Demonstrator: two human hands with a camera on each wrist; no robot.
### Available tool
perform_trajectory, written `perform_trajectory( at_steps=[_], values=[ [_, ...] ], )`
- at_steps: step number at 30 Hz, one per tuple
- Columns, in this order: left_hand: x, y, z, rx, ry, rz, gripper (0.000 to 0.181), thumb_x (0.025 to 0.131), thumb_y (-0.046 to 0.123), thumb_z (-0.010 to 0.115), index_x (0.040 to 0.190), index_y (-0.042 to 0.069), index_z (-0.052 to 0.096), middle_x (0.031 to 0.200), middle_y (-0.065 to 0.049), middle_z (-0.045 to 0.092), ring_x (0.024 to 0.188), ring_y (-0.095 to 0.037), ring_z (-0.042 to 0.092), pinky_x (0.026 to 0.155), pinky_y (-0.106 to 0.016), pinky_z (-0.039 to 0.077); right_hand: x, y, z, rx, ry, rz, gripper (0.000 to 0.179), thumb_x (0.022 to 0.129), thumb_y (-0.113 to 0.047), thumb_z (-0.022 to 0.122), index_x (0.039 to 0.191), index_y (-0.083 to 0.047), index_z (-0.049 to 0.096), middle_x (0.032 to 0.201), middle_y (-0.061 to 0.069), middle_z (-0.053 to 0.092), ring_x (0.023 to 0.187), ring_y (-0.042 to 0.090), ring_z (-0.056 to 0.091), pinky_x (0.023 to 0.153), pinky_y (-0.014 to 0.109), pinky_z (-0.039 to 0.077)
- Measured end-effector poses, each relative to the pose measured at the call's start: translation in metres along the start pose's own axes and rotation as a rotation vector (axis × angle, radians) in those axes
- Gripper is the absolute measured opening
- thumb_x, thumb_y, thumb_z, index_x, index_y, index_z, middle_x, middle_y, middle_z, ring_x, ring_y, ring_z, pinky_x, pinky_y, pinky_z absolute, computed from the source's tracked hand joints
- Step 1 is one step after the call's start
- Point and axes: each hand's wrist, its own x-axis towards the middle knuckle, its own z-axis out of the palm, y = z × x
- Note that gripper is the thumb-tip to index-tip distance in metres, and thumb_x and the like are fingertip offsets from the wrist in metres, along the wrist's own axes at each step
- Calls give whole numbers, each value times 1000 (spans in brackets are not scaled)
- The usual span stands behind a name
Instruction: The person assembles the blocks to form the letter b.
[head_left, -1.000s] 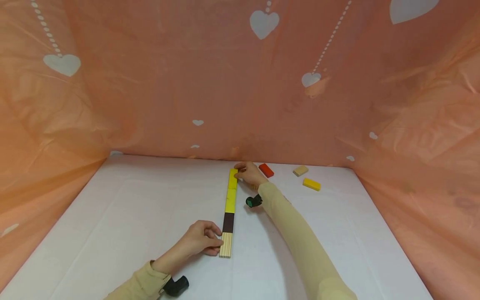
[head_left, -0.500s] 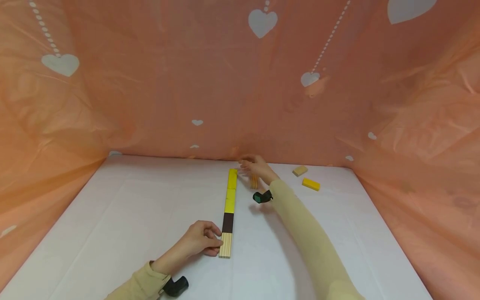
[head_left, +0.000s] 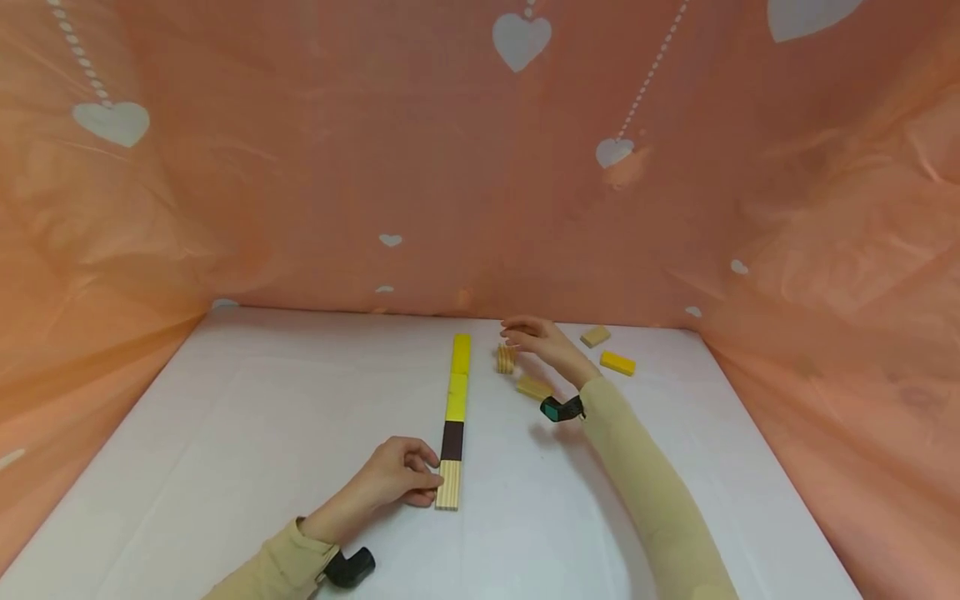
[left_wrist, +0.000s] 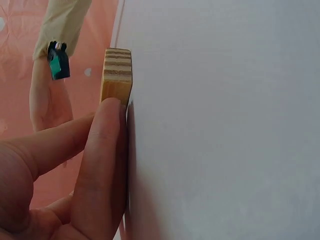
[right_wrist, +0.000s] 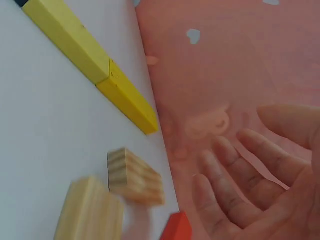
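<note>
My left hand (head_left: pixel 401 473) touches the left side of the striped wooden block (head_left: pixel 448 486) at the near end of a straight row. In the left wrist view the fingertips lie along that wooden block (left_wrist: pixel 117 75). Beyond it in line come a dark brown block (head_left: pixel 452 442) and two yellow blocks, a near one (head_left: pixel 457 398) and a far one (head_left: pixel 461 354). My right hand (head_left: pixel 547 343) hovers above the far part of the table, fingers spread and nothing in them. Below it are a striped wooden block (right_wrist: pixel 135 177), a plain wooden block (right_wrist: pixel 90 212) and a red block (right_wrist: pixel 177 227).
On the far right of the white table (head_left: pixel 300 400) lie a wooden block (head_left: pixel 596 336) and a yellow-orange block (head_left: pixel 618 363). A pink sheet with white hearts (head_left: pixel 337 167) stands as a wall behind the table and along both sides.
My right hand has come away from the far yellow block and moved right, over the loose blocks. A plain wooden block now shows beneath it. The left hand stays at the row.
</note>
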Motion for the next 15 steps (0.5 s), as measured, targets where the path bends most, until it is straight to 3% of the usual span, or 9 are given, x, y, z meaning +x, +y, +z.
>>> perform_trajectory(
  at_steps=[7, 15],
  values=[
    [1, 1, -1, -8, 3, -12, 23, 81, -6, 71, 100, -10, 58, 76, -11, 58, 60, -16, 64, 58, -32, 61, -20, 5, -13, -96, 2, 37, 43, 98, -17, 56, 135, 3, 48, 131, 21, 54, 117, 36, 51, 103, 51, 42],
    [-1, 1, 0, -19, 9, -17, 23, 81, -6, 71, 100, -9, 59, 76, -12, 58, 60, -16, 65, 59, -32, 61, -43, 19, -17, -310, -51, 113, 41, 97, -23, 56, 133, -2, 53, 121, 9, 61, 112, 27, 54, 101, 44, 45]
  ],
)
